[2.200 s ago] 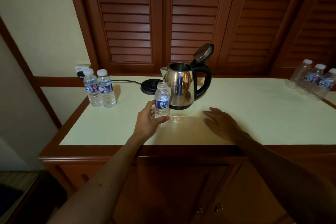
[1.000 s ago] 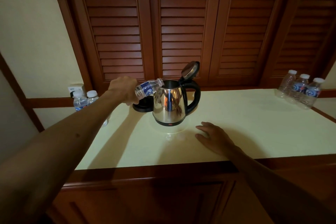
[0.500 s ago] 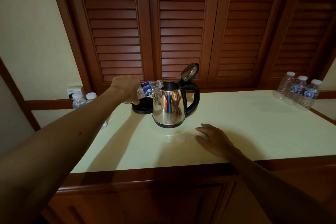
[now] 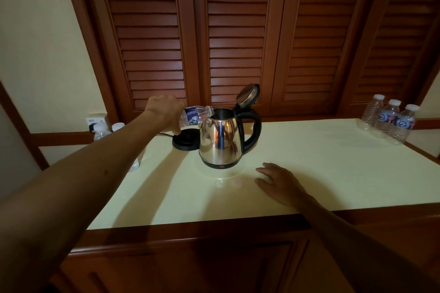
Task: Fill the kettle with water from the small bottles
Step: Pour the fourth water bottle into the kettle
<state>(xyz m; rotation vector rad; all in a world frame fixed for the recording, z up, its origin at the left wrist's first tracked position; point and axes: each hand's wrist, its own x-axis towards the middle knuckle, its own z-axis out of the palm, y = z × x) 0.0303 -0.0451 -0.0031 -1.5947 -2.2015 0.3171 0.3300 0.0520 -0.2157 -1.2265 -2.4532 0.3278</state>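
Louvred wooden doors (image 4: 235, 38) back a cream counter (image 4: 321, 173) with a wooden edge, seen from my head camera.

Head view: my left hand (image 4: 166, 112) is curled round a small bottle (image 4: 194, 116), grasping it near its base. That bottle lies almost level, its blue label facing me, its uncapped neck at the rim of the kettle (image 4: 222, 140). I cannot tell whether water is running. The steel kettle stands upright on the counter with its lid (image 4: 247, 95) hinged up and its black handle (image 4: 252, 131) to the right. It sits off its black base (image 4: 185, 141), which lies just beside it on the left with a cord running away toward a wall socket (image 4: 95, 120).

My right hand (image 4: 281, 183) rests flat on the counter, fingers spread and relaxed, grasping nothing, near the kettle's foot but apart from it.

Two capped bottles (image 4: 104, 131) stand at the left end, partly hidden behind my left forearm. Three more bottles (image 4: 390, 121) stand together at the far right, all capped, well apart from the kettle.
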